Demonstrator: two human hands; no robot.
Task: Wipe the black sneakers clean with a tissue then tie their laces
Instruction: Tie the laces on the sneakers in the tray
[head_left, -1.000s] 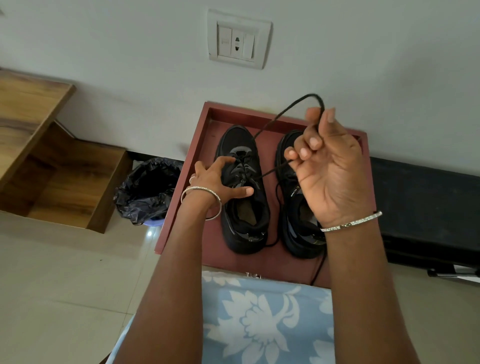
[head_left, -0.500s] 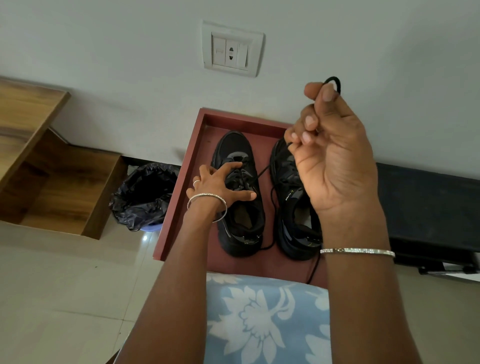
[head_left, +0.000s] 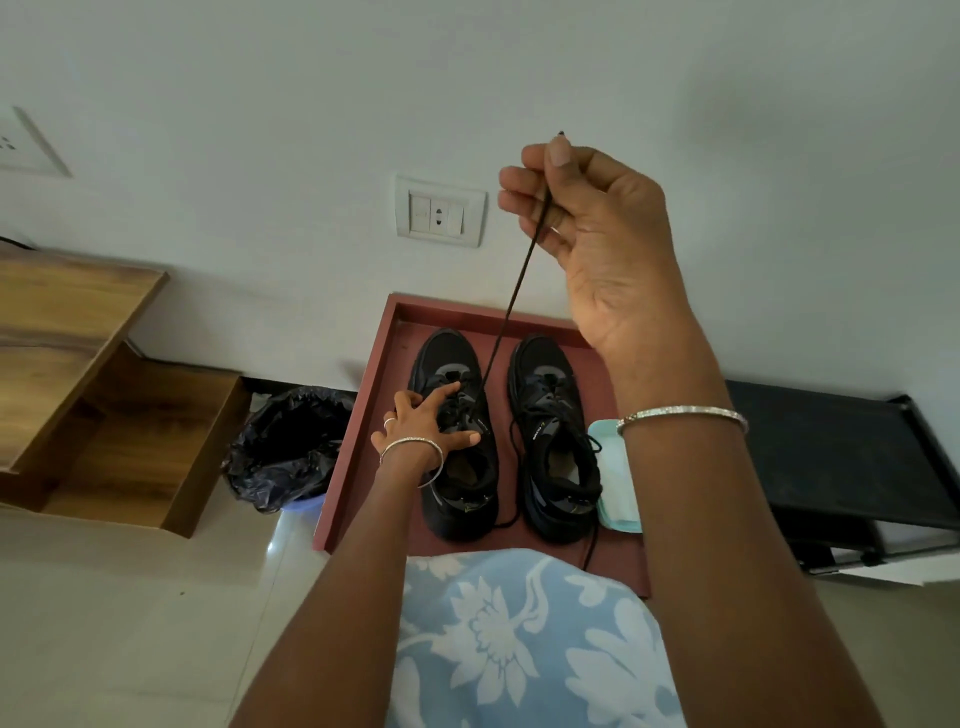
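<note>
Above tray (head_left: 457, 312), right fingers (head_left: 519, 179) pinch lace (head_left: 511, 306); left fingers (head_left: 441, 396) press sneaker (head_left: 449, 353).

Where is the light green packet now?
In the head view, the packet lies on the red tray, just right of the right sneaker, partly behind the right forearm.

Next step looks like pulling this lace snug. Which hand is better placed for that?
Right hand: it pinches the lace, drawn taut above the sneaker. The left hand rests on that sneaker.
</note>
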